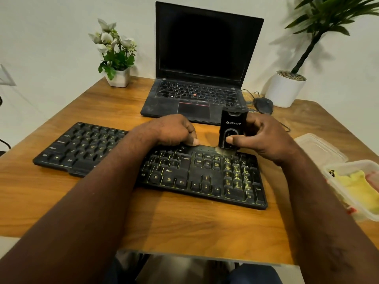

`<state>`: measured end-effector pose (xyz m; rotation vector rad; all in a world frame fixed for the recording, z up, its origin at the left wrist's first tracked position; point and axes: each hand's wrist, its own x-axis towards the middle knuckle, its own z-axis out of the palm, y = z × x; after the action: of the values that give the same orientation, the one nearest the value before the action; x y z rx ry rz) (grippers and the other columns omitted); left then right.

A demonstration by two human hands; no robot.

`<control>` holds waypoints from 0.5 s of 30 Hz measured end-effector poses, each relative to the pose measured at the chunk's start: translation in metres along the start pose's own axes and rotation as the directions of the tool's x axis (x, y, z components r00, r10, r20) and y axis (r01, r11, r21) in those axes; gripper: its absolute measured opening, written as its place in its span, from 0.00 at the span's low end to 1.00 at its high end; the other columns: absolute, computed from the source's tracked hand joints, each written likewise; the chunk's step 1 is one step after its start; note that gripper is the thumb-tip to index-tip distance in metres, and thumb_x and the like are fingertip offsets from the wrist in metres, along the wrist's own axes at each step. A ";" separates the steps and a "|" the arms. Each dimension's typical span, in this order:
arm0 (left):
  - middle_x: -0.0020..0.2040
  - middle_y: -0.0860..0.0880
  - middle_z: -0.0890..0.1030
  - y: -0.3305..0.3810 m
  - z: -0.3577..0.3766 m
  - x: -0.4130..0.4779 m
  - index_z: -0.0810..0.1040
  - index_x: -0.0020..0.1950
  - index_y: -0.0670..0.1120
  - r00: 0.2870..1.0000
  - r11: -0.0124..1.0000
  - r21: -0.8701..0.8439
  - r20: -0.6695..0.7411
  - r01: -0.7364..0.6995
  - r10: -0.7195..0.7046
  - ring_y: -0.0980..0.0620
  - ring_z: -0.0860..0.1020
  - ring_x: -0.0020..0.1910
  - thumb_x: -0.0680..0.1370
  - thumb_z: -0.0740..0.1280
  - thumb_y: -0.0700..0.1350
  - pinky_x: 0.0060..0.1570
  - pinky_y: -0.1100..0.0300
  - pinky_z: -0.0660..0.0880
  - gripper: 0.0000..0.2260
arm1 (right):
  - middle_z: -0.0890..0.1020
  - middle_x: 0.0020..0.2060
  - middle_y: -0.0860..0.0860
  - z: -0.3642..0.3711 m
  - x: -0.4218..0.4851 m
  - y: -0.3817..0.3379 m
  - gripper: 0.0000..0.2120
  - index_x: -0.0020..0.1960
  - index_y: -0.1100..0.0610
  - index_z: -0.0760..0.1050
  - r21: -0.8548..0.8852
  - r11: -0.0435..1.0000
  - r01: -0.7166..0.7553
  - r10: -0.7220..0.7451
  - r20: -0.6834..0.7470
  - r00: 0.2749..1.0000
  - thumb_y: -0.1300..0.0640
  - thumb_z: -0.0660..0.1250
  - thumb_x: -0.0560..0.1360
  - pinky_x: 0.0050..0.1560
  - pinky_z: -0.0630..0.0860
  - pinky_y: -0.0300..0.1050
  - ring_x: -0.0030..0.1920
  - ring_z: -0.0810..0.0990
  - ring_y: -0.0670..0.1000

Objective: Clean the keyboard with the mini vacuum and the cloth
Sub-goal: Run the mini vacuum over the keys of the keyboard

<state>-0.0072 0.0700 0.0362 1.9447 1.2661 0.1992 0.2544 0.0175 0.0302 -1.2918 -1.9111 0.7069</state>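
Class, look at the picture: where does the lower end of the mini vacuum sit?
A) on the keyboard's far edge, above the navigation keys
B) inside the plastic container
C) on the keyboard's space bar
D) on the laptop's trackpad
A: the right hand holds the mini vacuum upright with its lower end on the dusty far edge of the keyboard.

Smooth wood-grain counter [184, 228] with soft sheen, matt black plastic keyboard [201, 177] dusted with pale gritty crumbs, glossy black plastic mini vacuum [232, 124] at its far edge, matt dust-filmed laptop [164, 105] behind the keyboard, clear plastic tub [333, 181] right of it holding soft yellow cloth [356, 187]
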 end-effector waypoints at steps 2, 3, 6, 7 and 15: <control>0.39 0.53 0.85 0.001 0.000 0.000 0.85 0.41 0.50 1.000 1.000 0.003 -0.003 -0.009 0.009 0.54 0.81 0.44 0.79 0.72 0.45 0.57 0.49 0.77 0.08 | 0.87 0.49 0.50 0.011 0.001 -0.008 0.19 0.60 0.52 0.81 0.023 1.000 0.007 -0.007 0.023 1.000 0.56 0.80 0.71 0.51 0.85 0.53 0.49 0.87 0.51; 0.38 0.53 0.84 0.001 0.001 0.001 0.85 0.38 0.51 1.000 1.000 0.009 -0.014 -0.004 0.004 0.54 0.81 0.42 0.79 0.72 0.44 0.54 0.50 0.78 0.10 | 0.87 0.48 0.49 0.021 0.003 -0.014 0.19 0.60 0.52 0.81 0.020 0.999 0.035 -0.036 0.042 0.998 0.56 0.81 0.71 0.50 0.85 0.49 0.48 0.87 0.48; 0.38 0.50 0.85 -0.001 0.001 0.001 0.85 0.35 0.53 0.999 1.000 0.000 -0.050 0.021 -0.021 0.51 0.81 0.42 0.78 0.72 0.41 0.52 0.49 0.79 0.13 | 0.87 0.48 0.44 0.036 0.009 -0.024 0.20 0.61 0.51 0.82 -0.012 0.997 0.082 -0.081 0.064 0.995 0.57 0.80 0.71 0.46 0.80 0.35 0.48 0.85 0.42; 0.40 0.50 0.86 -0.002 0.001 0.000 0.86 0.37 0.51 0.999 1.000 -0.006 -0.037 0.013 -0.013 0.51 0.82 0.43 0.79 0.72 0.41 0.56 0.47 0.79 0.11 | 0.86 0.47 0.43 0.032 0.008 -0.023 0.19 0.60 0.49 0.81 -0.018 0.997 0.071 -0.070 0.061 0.996 0.57 0.80 0.71 0.45 0.79 0.34 0.48 0.85 0.41; 0.36 0.53 0.84 0.001 0.000 0.000 0.85 0.41 0.47 1.000 1.000 -0.005 -0.016 -0.005 0.005 0.54 0.80 0.40 0.80 0.71 0.43 0.52 0.49 0.80 0.08 | 0.87 0.45 0.49 0.020 0.001 -0.018 0.15 0.53 0.48 0.81 0.042 0.999 0.002 -0.003 0.035 0.999 0.55 0.81 0.70 0.41 0.82 0.41 0.44 0.86 0.47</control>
<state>-0.0067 0.0698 0.0369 1.9462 1.2701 0.2207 0.2285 0.0115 0.0327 -1.2591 -1.9155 0.7686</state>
